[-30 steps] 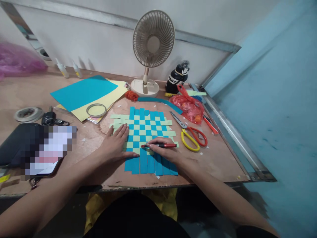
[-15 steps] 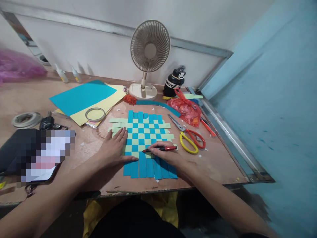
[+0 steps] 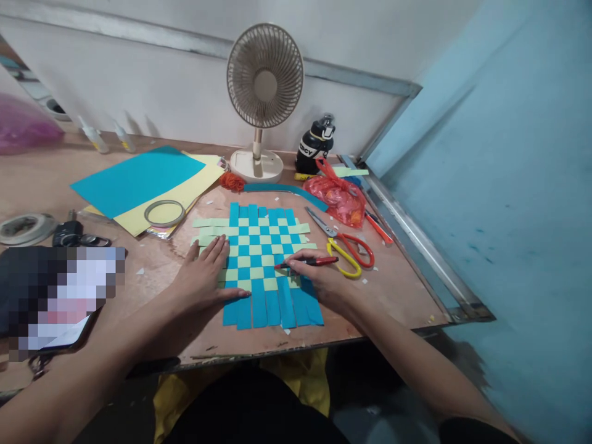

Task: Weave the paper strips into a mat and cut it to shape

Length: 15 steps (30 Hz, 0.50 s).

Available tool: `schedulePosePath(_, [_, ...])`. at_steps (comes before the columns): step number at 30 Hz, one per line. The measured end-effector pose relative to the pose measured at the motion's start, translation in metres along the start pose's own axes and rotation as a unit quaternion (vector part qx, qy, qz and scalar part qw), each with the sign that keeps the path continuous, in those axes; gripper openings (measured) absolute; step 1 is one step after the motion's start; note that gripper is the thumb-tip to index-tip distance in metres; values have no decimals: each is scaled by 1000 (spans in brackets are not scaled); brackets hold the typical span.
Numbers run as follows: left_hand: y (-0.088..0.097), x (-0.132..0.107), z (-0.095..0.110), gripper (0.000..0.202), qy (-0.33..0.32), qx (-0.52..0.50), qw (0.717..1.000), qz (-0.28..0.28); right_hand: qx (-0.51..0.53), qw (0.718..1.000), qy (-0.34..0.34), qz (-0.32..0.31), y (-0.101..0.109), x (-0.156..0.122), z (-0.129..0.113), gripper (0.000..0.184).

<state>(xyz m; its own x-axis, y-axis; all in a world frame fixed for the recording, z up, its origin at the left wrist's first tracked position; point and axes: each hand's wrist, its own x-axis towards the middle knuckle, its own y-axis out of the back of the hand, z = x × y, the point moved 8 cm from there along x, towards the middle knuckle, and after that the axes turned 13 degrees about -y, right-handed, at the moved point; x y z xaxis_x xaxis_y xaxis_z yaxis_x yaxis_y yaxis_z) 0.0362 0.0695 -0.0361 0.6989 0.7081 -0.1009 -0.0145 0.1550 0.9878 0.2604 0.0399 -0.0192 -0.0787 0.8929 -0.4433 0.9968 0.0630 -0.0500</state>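
Observation:
A woven mat of blue and pale green paper strips lies flat in front of me, its blue ends loose along the near side. My left hand rests spread on the mat's left edge, thumb stretched across a lower strip. In my right hand is a red and black pen, pinched between the fingers. Its red tip points left and meets the weave right of the middle; whether it leaves a mark I cannot tell. Scissors with one red and one yellow handle lie partly open beyond that hand.
A fan and a black bottle stand at the back. A red plastic bag sits right of a curved blue strip. Blue and yellow sheets, a tape roll and a phone are on the left.
My right hand and the pen have shifted rightward and slightly up across the mat. My left hand stays at the mat's left edge. The whole view has swung a little.

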Motion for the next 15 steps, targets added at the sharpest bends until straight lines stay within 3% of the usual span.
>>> schedulePosePath(3, [0,0,1,120,1,7,1000,-19,0,999,21,23,7,0,-3,18])
schedulePosePath(9, [-5,1,-3,118,5,14,1000,2,-27,998,-37,-32,-10,-13,0,22])
schedulePosePath(15, [-5,1,-2,117,-5,13,1000,14,-69,997,-29,-20,-12,-10,1,21])
